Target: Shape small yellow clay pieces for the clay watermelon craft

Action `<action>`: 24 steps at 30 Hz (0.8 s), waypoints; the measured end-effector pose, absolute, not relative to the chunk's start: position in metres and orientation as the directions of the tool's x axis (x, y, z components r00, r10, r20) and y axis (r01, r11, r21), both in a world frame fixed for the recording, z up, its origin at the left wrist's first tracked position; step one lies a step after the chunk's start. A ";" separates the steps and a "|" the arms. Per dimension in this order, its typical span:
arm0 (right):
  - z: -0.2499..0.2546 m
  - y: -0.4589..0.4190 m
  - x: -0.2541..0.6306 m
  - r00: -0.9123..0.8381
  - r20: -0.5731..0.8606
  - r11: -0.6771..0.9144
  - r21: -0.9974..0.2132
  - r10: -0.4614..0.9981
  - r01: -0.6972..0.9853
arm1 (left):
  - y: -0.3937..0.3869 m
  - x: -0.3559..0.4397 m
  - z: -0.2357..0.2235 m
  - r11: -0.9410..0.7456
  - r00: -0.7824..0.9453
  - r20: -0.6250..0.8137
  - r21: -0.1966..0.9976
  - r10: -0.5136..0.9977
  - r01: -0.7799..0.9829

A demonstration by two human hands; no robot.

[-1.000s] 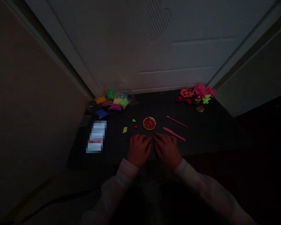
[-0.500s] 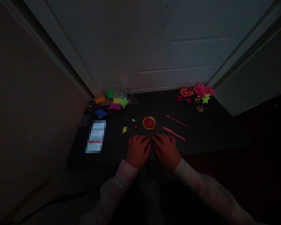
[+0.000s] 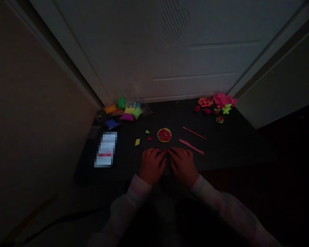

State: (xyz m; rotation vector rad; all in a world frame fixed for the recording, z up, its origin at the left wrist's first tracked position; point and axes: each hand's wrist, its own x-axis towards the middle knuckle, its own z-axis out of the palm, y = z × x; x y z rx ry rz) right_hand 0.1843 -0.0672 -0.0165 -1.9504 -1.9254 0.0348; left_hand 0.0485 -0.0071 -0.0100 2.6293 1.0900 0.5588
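Observation:
The scene is very dark. My left hand [image 3: 152, 164] and my right hand [image 3: 182, 164] rest side by side on a dark table [image 3: 229, 144], their fingertips pinched together over something tiny that I cannot make out. Just beyond the fingers lies a round yellow clay disc with red bits on top [image 3: 164, 135]. Small scraps lie to its left: a red one [image 3: 149, 138], a green one [image 3: 147, 131] and a yellow one [image 3: 137, 142]. Two pink modelling tools [image 3: 191, 146] lie to the right of my right hand.
A pile of coloured clay bags [image 3: 123, 112] sits at the back left. Finished clay figures in pink, red and green [image 3: 216, 105] stand at the back right. A blurred white card [image 3: 106, 149] lies at the left. A white panelled door [image 3: 170, 51] rises behind the table.

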 end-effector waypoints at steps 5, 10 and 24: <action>-0.016 -0.067 0.183 0.040 0.253 0.037 -0.294 0.967 0.955 | -0.007 0.047 -0.011 -0.691 0.647 0.256 0.363 0.719 0.625; -0.017 -0.067 0.182 0.037 0.254 0.040 -0.291 0.967 0.956 | -0.008 0.043 -0.012 -0.697 0.637 0.285 0.352 0.716 0.625; -0.015 -0.066 0.182 0.050 0.235 0.021 -0.289 0.971 0.957 | -0.009 0.042 -0.012 -0.689 0.636 0.272 0.360 0.722 0.629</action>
